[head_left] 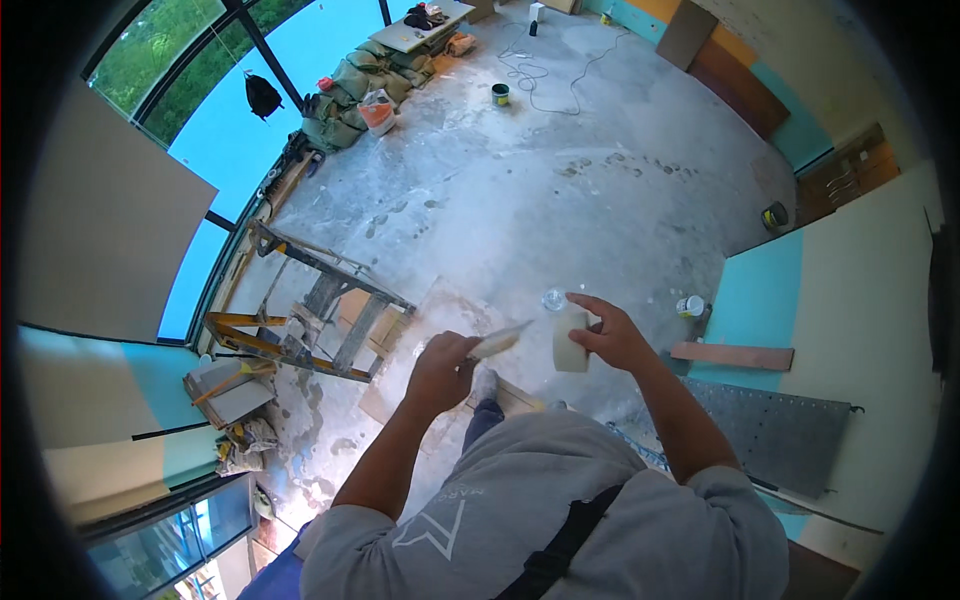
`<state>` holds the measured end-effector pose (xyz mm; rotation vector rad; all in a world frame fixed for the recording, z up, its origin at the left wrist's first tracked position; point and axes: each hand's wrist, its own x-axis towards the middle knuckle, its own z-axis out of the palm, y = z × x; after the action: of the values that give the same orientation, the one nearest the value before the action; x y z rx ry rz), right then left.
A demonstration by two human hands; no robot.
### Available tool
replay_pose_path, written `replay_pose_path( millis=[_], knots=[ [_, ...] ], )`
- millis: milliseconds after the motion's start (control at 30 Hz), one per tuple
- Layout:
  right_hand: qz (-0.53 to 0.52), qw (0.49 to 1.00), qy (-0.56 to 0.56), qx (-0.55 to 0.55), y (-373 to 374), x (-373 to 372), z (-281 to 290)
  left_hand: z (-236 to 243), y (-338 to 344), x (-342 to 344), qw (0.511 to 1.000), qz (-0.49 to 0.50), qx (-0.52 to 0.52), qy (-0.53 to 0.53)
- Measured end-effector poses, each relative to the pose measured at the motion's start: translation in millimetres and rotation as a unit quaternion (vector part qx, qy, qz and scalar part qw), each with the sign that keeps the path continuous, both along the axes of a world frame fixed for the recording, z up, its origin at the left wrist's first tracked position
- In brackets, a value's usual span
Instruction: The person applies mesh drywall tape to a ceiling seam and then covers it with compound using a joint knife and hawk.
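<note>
My left hand (440, 372) is closed around a pale flat tool (497, 342), which looks like a putty knife. Its thin greyish tip points up and to the right. A roll of wide off-white tape (571, 342) is gripped by my right hand (612, 338), with the thumb and fingers on its right side. Both things are held up in front of my body, a short gap apart. Just beyond the roll shows a small clear, shiny round thing (553, 299); I cannot tell whether it touches the roll.
A yellow-and-grey stepladder (330, 310) stands at the left beside cardboard pieces. Sandbags (350, 90) line the far-left window. A dark bucket (500, 94) and a loose cable (540, 85) are farther off. At right lie a white tub (690, 306) and a plank (735, 355).
</note>
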<state>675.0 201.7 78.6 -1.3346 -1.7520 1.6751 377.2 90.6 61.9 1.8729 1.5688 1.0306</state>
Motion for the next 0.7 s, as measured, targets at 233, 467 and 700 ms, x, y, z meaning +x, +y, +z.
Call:
replay_pose_path(
  millis=[233,467,700],
  knots=[
    [0.018,0.999,0.047,0.007,-26,23,38,51,-19,53,0.991,-0.025,0.087,0.095],
    [0.028,0.993,0.079,0.079,-47,42,44,85,-27,83,0.983,-0.043,0.107,0.146],
    [0.040,0.988,0.099,0.110,-55,51,40,106,-31,98,0.971,-0.065,0.110,0.204]
  ],
)
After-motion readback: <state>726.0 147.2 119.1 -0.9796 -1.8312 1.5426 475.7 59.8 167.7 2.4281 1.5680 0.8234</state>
